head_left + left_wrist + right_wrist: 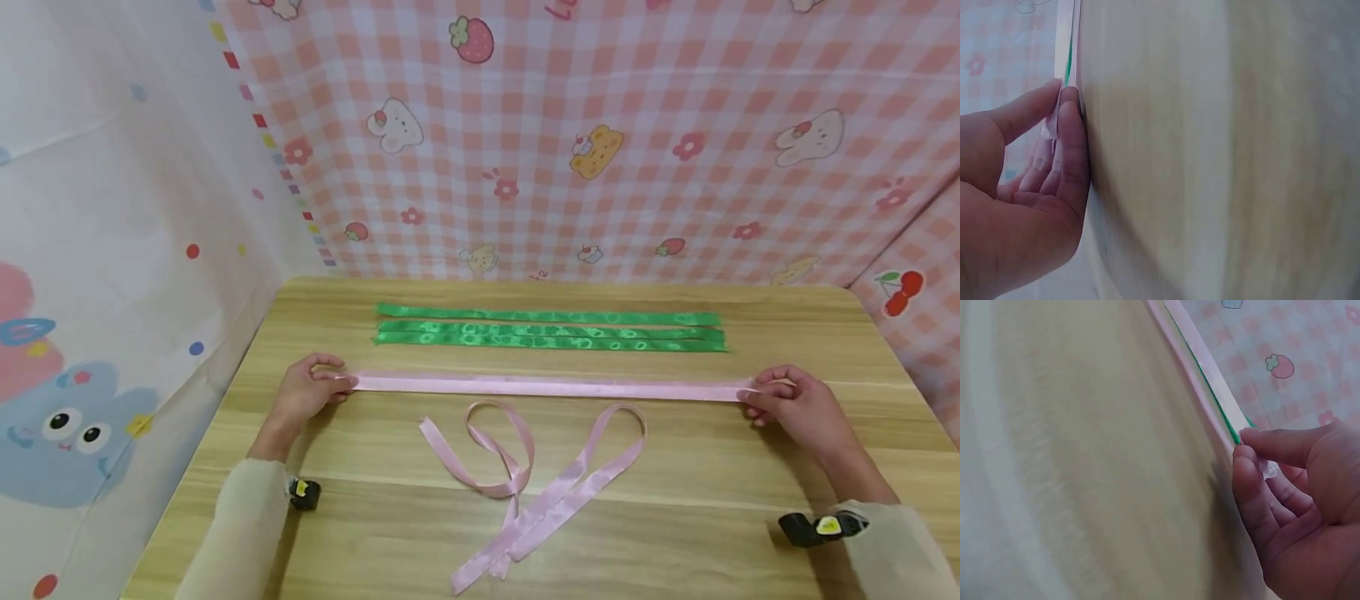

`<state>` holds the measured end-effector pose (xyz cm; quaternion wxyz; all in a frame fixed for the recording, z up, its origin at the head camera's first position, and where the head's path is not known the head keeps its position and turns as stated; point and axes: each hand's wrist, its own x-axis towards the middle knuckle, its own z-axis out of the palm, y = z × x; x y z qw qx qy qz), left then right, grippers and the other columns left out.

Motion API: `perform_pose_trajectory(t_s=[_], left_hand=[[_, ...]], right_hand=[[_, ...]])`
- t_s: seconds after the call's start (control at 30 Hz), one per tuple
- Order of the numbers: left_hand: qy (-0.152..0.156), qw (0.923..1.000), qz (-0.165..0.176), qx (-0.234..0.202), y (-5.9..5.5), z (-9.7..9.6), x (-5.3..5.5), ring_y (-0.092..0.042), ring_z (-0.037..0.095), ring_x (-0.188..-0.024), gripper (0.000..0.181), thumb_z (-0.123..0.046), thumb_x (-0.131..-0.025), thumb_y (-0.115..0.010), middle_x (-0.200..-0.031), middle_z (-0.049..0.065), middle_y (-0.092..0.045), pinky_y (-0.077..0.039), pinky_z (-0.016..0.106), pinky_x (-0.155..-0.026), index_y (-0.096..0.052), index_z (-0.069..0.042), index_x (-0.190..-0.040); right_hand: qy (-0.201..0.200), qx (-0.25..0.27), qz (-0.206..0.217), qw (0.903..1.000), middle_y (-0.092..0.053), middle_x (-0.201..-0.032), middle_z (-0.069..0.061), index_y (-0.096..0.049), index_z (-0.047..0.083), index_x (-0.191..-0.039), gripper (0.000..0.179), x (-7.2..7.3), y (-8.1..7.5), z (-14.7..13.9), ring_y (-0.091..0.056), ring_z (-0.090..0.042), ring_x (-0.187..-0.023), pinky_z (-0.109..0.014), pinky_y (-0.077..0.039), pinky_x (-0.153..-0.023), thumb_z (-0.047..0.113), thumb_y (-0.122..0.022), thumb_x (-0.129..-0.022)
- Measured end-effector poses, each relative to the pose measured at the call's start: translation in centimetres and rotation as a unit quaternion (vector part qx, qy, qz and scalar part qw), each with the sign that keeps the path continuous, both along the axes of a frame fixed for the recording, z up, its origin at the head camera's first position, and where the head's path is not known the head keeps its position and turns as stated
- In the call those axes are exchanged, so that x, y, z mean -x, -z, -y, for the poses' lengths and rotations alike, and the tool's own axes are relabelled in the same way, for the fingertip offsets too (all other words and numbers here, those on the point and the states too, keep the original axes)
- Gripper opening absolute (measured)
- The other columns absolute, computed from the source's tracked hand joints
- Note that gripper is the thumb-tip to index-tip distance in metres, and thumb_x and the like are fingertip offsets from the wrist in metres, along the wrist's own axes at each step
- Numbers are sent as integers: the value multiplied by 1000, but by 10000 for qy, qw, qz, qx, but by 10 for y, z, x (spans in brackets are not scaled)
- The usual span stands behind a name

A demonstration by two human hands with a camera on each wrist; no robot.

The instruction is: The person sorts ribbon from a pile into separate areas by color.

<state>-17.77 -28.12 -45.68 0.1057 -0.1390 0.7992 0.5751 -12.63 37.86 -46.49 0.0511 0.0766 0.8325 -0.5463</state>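
A pink satin ribbon is stretched straight across the table between both hands. My left hand pinches its left end between thumb and fingers, and the same end of the ribbon shows in the left wrist view. At the other end, my right hand pinches the ribbon with thumb and forefinger. Behind it lie several green ribbon strips, side by side and parallel to it. Loose pink ribbons lie looped and crossed in front, nearer the camera.
All of this is on a light wood-grain table. A pink checked cloth hangs along the table's back edge, and a white patterned cloth hangs at the left. Each wrist wears a small black camera.
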Motion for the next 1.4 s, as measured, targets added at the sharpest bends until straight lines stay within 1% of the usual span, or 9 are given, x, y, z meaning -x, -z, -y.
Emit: perform_pose_trajectory(t_s=[0.1, 0.23, 0.33, 0.5, 0.6, 0.8, 1.07, 1.4], left_hand=[[-70, 10000, 9, 30, -2, 1, -2, -66, 4, -68, 43, -2, -90, -71, -76, -8, -70, -56, 19, -64, -48, 6, -125], [-97, 9998, 128, 90, -5, 4, -5, -66, 3, -70, 47, -4, -91, -70, -79, -9, -70, -55, 20, -64, -45, 6, -129], [-160, 9995, 222, 159, -7, 6, -8, -65, 3, -71, 51, -7, -91, -71, -81, -9, -71, -55, 20, -64, -44, 4, -133], [-297, 9988, 320, 201, -8, 7, -10, -66, 3, -71, 58, -11, -90, -73, -82, -11, -71, -54, 20, -65, -41, 3, -136], [-331, 9987, 346, 191, -8, 7, -10, -65, 2, -71, 61, -13, -90, -73, -81, -12, -70, -54, 19, -65, -39, 3, -138], [-364, 9985, 407, 96, -10, 6, -10, -65, 1, -70, 65, -11, -91, -72, -80, -14, -70, -54, 19, -65, -36, 4, -142], [-382, 9982, 435, 133, -9, 6, -10, -64, 2, -69, 66, -11, -91, -72, -80, -14, -69, -54, 19, -64, -36, 3, -143], [-366, 9984, 427, 98, -10, 4, -9, -65, 2, -70, 67, -12, -91, -73, -80, -14, -70, -54, 19, -64, -35, 3, -143]], right_hand=[[147, 120, 18, 9998, -71, -70, 9, -47, 3, -101, 25, -4, 4, -1, -64, -9, -57, -24, -55, -54, 12, -70, -93], [112, 250, 40, 9996, -70, -70, 10, -47, 7, -102, 24, -7, 7, -2, -61, -8, -55, -23, -54, -52, 10, -69, -93], [135, 156, 82, 9998, -68, -67, 11, -45, 8, -104, 26, -7, 8, -2, -57, -7, -53, -23, -52, -50, 11, -69, -93], [449, 12, 199, 9988, -60, -62, 14, -45, 13, -104, 30, -8, 8, -2, -49, -6, -50, -23, -46, -46, 17, -72, -92], [552, 14, 222, 9982, -59, -61, 14, -45, 15, -104, 31, -8, 8, -2, -48, -6, -48, -23, -44, -45, 19, -73, -92], [583, 28, 220, 9981, -59, -60, 14, -43, 20, -105, 33, -9, 9, -3, -47, -6, -49, -23, -43, -45, 20, -73, -91], [600, -92, 311, 9977, -60, -63, 14, -43, 21, -106, 34, -10, 8, -3, -49, -7, -51, -24, -43, -46, 24, -73, -91], [550, -29, 182, 9983, -60, -62, 14, -43, 21, -106, 35, -9, 11, -5, -48, -6, -50, -23, -43, -46, 21, -74, -91]])
